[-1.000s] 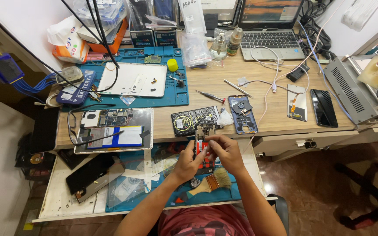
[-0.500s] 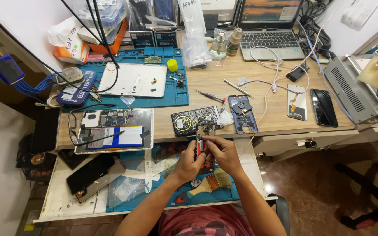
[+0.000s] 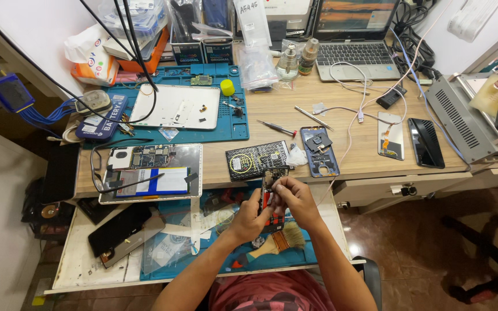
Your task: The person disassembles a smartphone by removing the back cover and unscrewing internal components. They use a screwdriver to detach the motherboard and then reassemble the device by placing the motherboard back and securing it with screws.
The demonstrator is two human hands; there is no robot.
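Two bare forearms rise from the bottom edge of the head view and meet over the pull-out shelf (image 3: 82, 253) below the desk (image 3: 272, 115). The left hand (image 3: 248, 214) comes in from the lower left with the wrist bent upward, its fingers curled around a small red-edged phone part (image 3: 267, 198) that it holds upright. The right hand (image 3: 293, 196) arrives from the lower right, knuckles up, with thumb and forefinger pinched tight at the top of the same part; what, if anything, sits between those fingertips is too small to tell. Both grips are narrow and closed on the part, which hangs just above the blue mat (image 3: 272, 259) on the shelf, near the front edge of the desk.

Directly under the hands lies a wooden-handled brush (image 3: 278, 242), its bristles pointing right. To the left on the shelf rest a dark phone (image 3: 119, 229) and a clear sheet (image 3: 171, 242).

Just beyond the fingertips, on the desk edge, lies a dark phone back (image 3: 257, 159) with a coil, and beside it a blue phone frame (image 3: 319, 151). Farther left sits an opened tablet (image 3: 151, 173) with a blue battery, a black cable draped across it. Behind that, a teal work mat (image 3: 214, 124) carries a white tablet back (image 3: 174, 106) and a yellow cap (image 3: 227, 87). To the right are a screen panel (image 3: 391, 135) and a black phone (image 3: 425, 142). At the far edge stands a laptop (image 3: 353, 40), with two small bottles (image 3: 298, 57) to its left.
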